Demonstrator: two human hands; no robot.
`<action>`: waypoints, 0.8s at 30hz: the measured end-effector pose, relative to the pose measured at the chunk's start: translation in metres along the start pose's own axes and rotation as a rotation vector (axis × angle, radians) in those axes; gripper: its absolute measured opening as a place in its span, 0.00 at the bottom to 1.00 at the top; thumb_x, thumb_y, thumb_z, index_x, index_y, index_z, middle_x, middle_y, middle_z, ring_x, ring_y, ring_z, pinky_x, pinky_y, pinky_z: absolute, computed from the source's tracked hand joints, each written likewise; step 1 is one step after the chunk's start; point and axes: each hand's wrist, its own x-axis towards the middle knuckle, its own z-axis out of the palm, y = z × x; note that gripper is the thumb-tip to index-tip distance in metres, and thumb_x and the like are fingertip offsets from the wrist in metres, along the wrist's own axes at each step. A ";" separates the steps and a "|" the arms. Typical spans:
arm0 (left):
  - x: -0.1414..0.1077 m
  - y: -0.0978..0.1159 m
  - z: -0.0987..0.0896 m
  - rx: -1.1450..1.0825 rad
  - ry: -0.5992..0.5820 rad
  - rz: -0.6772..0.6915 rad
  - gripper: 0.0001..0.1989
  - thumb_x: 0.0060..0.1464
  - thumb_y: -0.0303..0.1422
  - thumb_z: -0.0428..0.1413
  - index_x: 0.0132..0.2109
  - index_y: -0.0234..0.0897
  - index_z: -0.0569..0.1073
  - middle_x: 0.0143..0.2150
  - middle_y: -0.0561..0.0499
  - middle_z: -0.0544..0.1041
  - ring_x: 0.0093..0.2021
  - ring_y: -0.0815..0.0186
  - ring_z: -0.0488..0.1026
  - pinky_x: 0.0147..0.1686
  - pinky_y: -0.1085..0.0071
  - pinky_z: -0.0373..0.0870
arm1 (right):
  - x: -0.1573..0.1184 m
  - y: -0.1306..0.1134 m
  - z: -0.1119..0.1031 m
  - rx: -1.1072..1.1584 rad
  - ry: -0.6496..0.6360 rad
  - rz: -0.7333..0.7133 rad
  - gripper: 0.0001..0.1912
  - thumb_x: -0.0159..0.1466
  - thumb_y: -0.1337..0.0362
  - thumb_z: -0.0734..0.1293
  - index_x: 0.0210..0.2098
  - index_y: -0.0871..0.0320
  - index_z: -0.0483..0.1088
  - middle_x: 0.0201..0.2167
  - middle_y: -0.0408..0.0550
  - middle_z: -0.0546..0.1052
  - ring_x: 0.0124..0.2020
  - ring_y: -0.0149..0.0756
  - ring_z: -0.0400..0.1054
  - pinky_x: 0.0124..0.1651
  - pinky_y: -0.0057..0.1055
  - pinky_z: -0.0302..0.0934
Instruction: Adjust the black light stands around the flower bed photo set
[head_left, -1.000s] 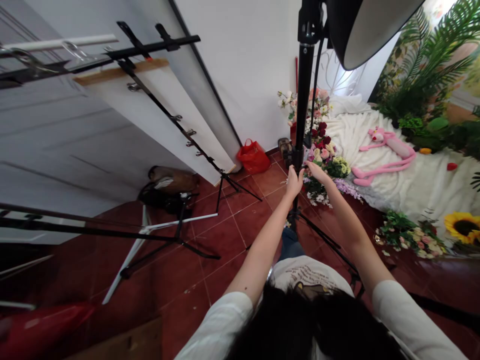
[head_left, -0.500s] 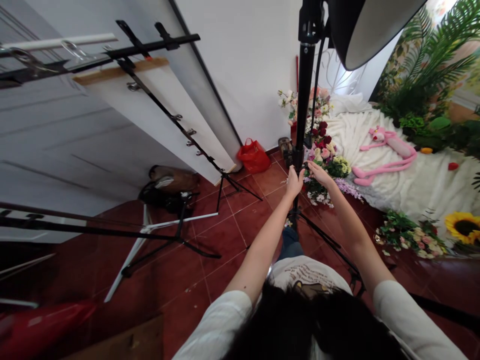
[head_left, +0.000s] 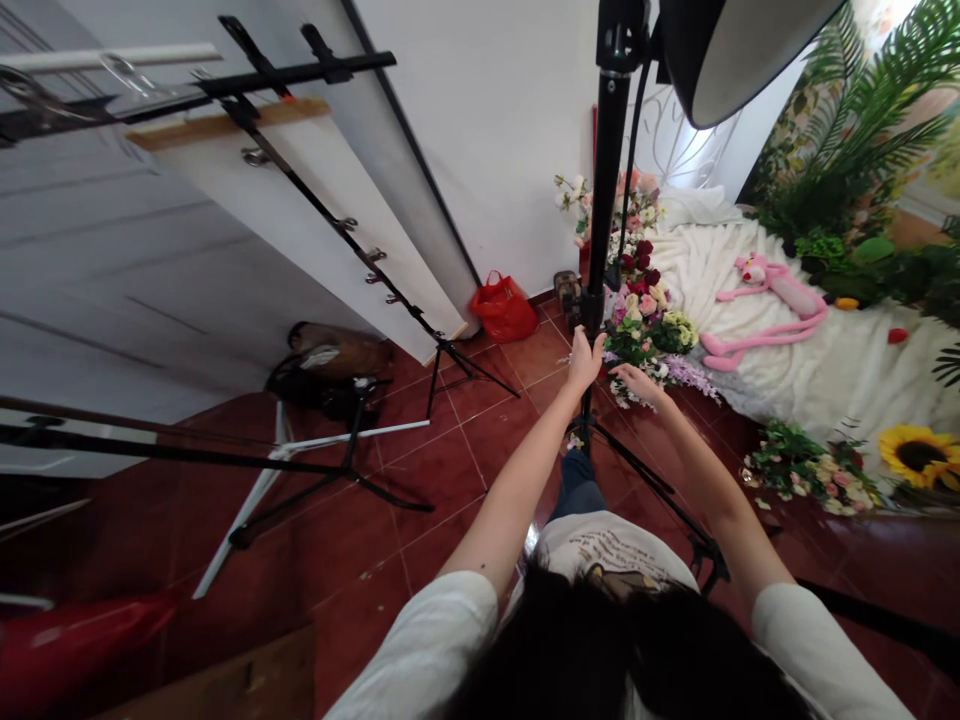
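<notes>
A black light stand (head_left: pixel 602 200) rises upright in front of me. My left hand (head_left: pixel 586 358) is wrapped round its pole just under the collar (head_left: pixel 592 305), thumb up; the far fingers are hidden. To the right of the pole, my right hand (head_left: pixel 636 382) is apart from it, with its fingers loosely stretched towards the stand and nothing visible in them. Near the top of the stand hangs a lamp reflector (head_left: pixel 739 65), with a black cable (head_left: pixel 636 140) running down beside the pole.
Artificial flowers (head_left: pixel 645 290) and a white cloth (head_left: pixel 780 370) with a pink plush toy (head_left: pixel 787 300) lie to the right. A red bag (head_left: pixel 504 308) sits by the wall. On the left stand a backdrop stand (head_left: pixel 330 215) and other tripod legs (head_left: pixel 352 470) on red tiles (head_left: pixel 442 480).
My right hand has come off the pole and moved down slightly. My left hand stays at the pole, a little lower. The view has shifted slightly.
</notes>
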 end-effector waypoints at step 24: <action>0.004 0.022 -0.022 0.063 0.064 0.130 0.31 0.61 0.60 0.42 0.48 0.36 0.70 0.47 0.37 0.77 0.52 0.54 0.76 0.56 0.54 0.71 | -0.012 -0.029 -0.017 0.079 0.115 -0.162 0.26 0.64 0.46 0.66 0.56 0.53 0.66 0.59 0.58 0.72 0.62 0.48 0.65 0.61 0.47 0.65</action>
